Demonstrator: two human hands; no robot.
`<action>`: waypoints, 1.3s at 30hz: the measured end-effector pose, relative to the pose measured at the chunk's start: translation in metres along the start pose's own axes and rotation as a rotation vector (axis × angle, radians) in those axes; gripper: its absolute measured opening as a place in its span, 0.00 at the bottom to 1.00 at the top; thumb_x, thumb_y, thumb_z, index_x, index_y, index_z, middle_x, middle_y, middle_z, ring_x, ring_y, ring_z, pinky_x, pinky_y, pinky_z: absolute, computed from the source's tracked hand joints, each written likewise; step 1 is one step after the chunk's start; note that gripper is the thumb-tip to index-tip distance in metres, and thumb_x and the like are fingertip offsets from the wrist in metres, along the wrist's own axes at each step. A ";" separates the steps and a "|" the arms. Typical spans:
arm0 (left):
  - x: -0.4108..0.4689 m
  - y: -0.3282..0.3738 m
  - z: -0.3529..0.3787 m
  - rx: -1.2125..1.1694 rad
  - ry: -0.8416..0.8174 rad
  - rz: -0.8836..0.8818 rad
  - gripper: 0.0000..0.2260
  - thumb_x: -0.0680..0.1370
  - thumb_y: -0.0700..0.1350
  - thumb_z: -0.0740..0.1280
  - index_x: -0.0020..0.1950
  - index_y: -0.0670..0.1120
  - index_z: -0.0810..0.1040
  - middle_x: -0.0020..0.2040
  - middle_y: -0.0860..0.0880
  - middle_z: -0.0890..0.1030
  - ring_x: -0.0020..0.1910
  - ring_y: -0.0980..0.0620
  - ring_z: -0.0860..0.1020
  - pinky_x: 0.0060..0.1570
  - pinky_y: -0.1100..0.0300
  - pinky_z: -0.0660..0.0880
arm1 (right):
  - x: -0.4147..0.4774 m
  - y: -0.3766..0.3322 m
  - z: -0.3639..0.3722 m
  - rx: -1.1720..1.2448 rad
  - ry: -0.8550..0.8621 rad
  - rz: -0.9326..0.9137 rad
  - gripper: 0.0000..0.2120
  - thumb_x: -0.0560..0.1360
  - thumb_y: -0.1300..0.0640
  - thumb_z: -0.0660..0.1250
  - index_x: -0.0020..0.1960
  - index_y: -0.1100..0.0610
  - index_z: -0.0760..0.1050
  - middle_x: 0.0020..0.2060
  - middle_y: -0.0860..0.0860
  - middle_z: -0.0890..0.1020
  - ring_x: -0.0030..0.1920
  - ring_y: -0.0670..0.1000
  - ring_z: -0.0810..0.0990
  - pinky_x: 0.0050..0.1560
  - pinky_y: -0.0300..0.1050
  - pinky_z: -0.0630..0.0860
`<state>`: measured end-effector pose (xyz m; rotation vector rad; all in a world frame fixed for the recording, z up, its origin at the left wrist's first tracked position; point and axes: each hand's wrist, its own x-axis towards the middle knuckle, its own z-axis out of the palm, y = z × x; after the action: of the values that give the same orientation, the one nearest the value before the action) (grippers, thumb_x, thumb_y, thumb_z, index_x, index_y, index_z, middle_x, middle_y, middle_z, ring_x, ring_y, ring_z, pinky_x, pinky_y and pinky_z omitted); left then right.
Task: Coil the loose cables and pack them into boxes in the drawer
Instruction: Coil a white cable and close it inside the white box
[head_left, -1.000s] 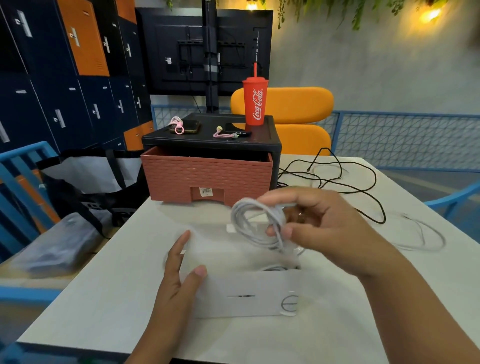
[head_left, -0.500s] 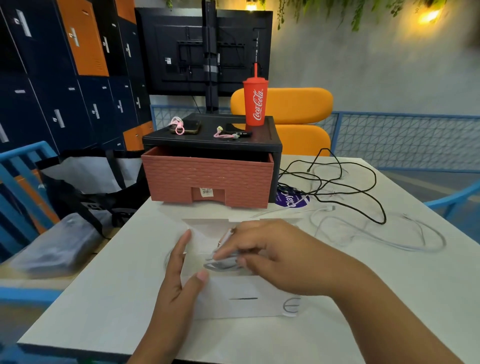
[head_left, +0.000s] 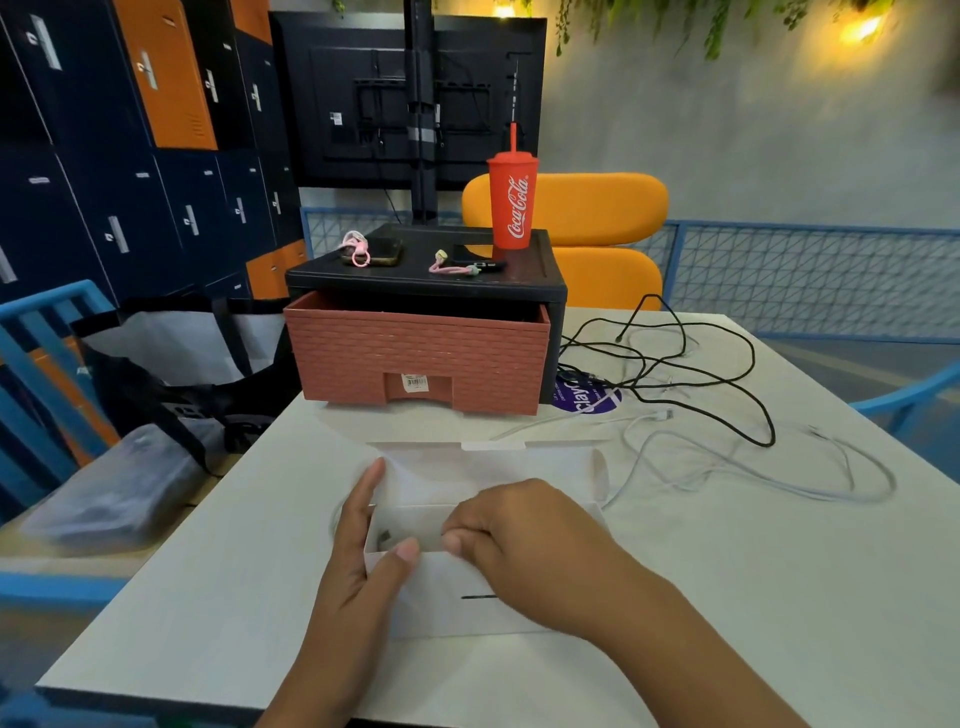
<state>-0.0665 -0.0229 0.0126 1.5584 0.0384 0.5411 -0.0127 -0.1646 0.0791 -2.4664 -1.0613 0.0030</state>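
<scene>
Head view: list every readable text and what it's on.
"Coca-Cola": red tumbler.
"clay", the rest hidden by cables: purple sticker.
Barcode label on the drawer front: too small to read.
Locker plates: blurred.

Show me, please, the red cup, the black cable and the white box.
red cup (head_left: 511, 208): head view, middle of its side.
black cable (head_left: 769, 441): head view, lowest bend of its loop.
white box (head_left: 447, 608): head view, its front wall.

Left hand (head_left: 358, 551) flat, fingers straight; right hand (head_left: 519, 540) curled — knuckles up.
</scene>
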 end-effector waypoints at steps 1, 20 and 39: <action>0.000 -0.001 -0.001 0.010 -0.005 0.003 0.27 0.68 0.48 0.62 0.64 0.65 0.62 0.56 0.82 0.67 0.55 0.83 0.64 0.46 0.84 0.63 | -0.003 0.003 0.001 -0.002 0.041 -0.019 0.12 0.78 0.51 0.58 0.51 0.54 0.79 0.48 0.51 0.81 0.50 0.50 0.76 0.52 0.45 0.72; 0.002 -0.009 0.003 0.088 -0.034 -0.087 0.27 0.79 0.44 0.59 0.67 0.66 0.48 0.54 0.78 0.60 0.47 0.90 0.59 0.43 0.88 0.58 | -0.060 0.063 0.042 0.864 0.458 0.283 0.31 0.63 0.39 0.65 0.65 0.35 0.61 0.55 0.29 0.77 0.54 0.28 0.74 0.46 0.20 0.68; 0.004 -0.016 0.002 0.221 -0.163 -0.116 0.12 0.78 0.46 0.64 0.59 0.60 0.71 0.50 0.64 0.80 0.46 0.67 0.78 0.42 0.73 0.72 | -0.067 0.068 0.039 0.813 0.605 0.449 0.08 0.76 0.57 0.65 0.51 0.47 0.69 0.48 0.43 0.78 0.33 0.34 0.75 0.31 0.25 0.69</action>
<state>-0.0572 -0.0217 -0.0012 1.7990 0.0657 0.3254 -0.0205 -0.2357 0.0047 -1.7183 -0.1618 -0.1345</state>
